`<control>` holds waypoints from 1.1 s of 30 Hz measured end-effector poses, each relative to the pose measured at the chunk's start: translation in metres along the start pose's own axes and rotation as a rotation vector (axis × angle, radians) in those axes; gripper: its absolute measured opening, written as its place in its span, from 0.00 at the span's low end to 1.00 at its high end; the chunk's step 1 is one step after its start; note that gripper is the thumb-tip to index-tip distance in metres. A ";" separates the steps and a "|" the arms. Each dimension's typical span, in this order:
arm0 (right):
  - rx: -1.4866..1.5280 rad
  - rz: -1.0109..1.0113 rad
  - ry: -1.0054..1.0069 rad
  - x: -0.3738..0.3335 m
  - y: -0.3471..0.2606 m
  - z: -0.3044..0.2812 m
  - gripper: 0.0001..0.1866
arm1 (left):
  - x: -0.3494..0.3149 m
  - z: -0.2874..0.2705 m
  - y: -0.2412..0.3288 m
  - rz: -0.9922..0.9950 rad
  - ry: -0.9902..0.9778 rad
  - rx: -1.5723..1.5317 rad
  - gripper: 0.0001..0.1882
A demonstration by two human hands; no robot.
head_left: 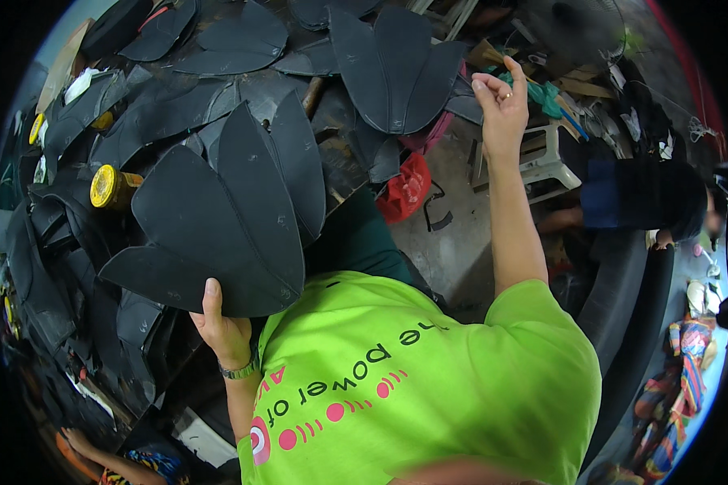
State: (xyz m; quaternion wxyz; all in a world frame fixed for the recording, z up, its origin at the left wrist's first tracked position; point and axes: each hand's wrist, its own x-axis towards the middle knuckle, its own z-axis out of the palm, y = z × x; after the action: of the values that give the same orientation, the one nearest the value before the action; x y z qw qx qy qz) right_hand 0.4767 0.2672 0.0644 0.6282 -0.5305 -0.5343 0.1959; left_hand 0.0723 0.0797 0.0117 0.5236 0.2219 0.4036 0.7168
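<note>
Left hand holds up a fan of black rubber petals; right hand is raised.

The left hand (222, 331) pinches the black rubber petal piece (218, 218) at its lower edge, thumb on top, so the lobes fan out above the fingers. The right hand (500, 101) lifts clear, fingers loosely curled, holding nothing visible, just short of the green scrap (542, 93). A yellow-capped can (109, 187) lies left of the piece.
</note>
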 end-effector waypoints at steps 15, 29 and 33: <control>-0.145 0.037 -0.061 0.063 0.078 -0.005 0.36 | -0.021 -0.021 0.015 0.107 0.108 0.128 0.20; 0.780 -0.044 -0.068 0.043 -0.054 0.047 0.28 | -0.030 -0.033 0.031 0.162 0.217 0.053 0.22; 0.859 0.207 -0.158 -0.002 -0.077 0.103 0.25 | -0.038 -0.039 0.019 0.166 0.136 0.046 0.25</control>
State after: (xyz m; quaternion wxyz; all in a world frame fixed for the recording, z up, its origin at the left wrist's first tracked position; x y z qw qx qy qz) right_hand 0.3608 0.2854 0.1173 0.7258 -0.2556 -0.3952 0.5017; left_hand 0.0463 0.0285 0.0087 0.4286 0.2173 0.4347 0.7617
